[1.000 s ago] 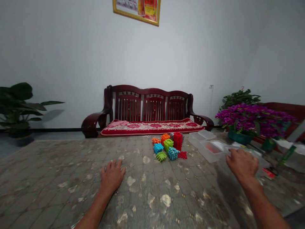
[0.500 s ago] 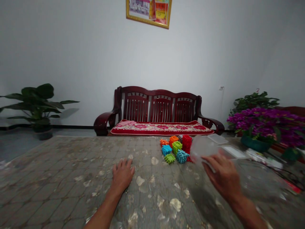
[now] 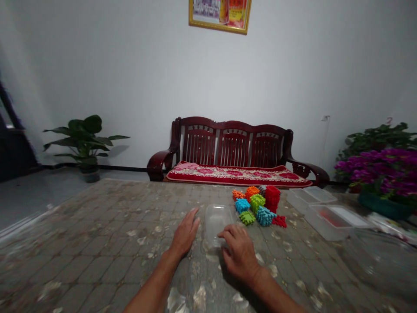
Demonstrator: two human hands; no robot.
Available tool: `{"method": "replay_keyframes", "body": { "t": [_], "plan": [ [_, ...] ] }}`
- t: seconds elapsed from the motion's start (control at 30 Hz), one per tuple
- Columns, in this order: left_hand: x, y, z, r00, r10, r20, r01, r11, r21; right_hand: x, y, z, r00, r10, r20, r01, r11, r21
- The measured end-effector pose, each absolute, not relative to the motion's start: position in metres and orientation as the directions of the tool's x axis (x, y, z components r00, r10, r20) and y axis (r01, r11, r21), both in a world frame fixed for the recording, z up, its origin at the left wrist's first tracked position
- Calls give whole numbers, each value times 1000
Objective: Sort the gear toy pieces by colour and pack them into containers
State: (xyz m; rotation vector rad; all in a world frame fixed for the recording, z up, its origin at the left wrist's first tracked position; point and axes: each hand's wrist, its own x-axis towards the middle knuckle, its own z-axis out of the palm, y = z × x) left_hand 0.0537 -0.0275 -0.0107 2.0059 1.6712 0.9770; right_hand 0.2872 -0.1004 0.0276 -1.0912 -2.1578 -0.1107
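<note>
A shallow translucent plastic box (image 3: pixel 215 217) with rounded corners lies on the patterned tablecloth in front of me. My right hand (image 3: pixel 239 250) is at its near right corner, index finger over the rim and thumb outside it, fingers bent as in a grip. On the box's left side my left hand (image 3: pixel 186 232) rests with fingers stretched out, holding nothing. Just beyond the box, to the right, stand stacks of interlocking plastic pieces: red (image 3: pixel 272 198), blue (image 3: pixel 265 215), green (image 3: pixel 247 218) and orange (image 3: pixel 252 193). A few loose red pieces (image 3: pixel 279 221) lie beside them.
Right of the stacks sit two translucent plastic boxes (image 3: pixel 332 221), one with something red inside. A clear bowl (image 3: pixel 381 256) stands nearer me. Purple flowers in a green pot (image 3: pixel 384 204) are at the right edge. A wooden bench (image 3: pixel 224 143) is beyond the table.
My right hand has moved left from beside the stacks, bringing the translucent box to the table in front of me. My left hand has come up beside it. The view has turned left.
</note>
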Motion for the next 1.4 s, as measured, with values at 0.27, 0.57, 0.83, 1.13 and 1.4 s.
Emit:
{"method": "replay_keyframes", "body": {
  "t": [0.27, 0.57, 0.83, 1.13, 1.4],
  "plan": [
    [60, -33, -6, 189, 938, 290, 741, -330, 585, 244, -102, 31, -378, 749, 545, 846, 519, -126],
    [60, -31, -11, 160, 946, 282, 566, -322, 759, 235, -98, 20, -289, 705, 648, 867, 479, -134],
    [79, -32, -20, 73, 961, 268, 229, -278, 933, 246, -90, 24, -84, 560, 824, 789, 542, -288],
    [87, -29, -16, -11, 989, 150, 157, -147, 977, 323, -74, 54, 530, 643, 553, 427, 362, -829],
    [87, -21, -19, -32, 989, 144, 99, -140, 985, 453, -101, 58, 714, 671, 200, 231, 44, -972]
  ]
}}
